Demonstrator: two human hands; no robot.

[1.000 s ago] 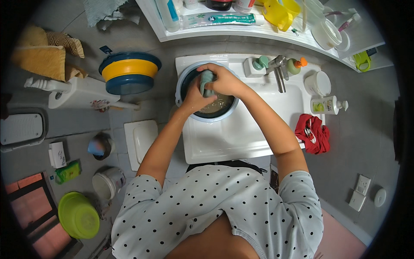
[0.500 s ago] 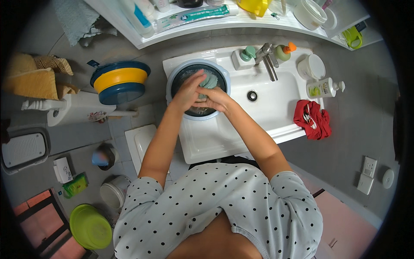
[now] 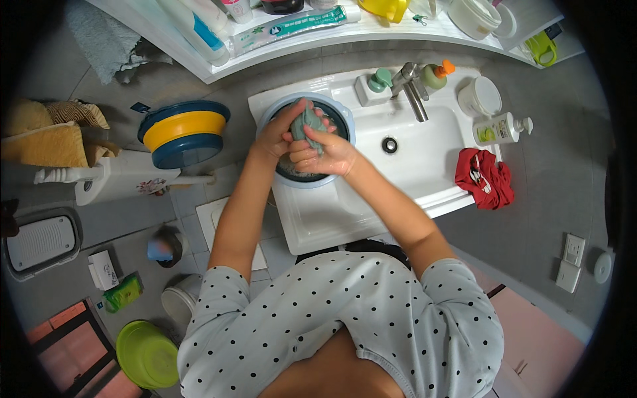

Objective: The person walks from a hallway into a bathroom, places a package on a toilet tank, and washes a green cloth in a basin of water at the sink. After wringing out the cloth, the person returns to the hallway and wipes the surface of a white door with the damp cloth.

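Bathroom, white sink (image 3: pixel 424 179). Blue basin (image 3: pixel 282 116) sits at sink's left end. Left hand (image 3: pixel 275 136) and right hand (image 3: pixel 325 154) both grip a grey-green cloth (image 3: pixel 306 123) tight over basin; faucet (image 3: pixel 411 93) just right.

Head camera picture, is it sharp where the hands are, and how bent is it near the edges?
Head view: fairly sharp at the centre, where the left hand and right hand squeeze a grey-green cloth over the blue basin; light is even and soft; the shelf curves strongly towards the rim, with black corners.
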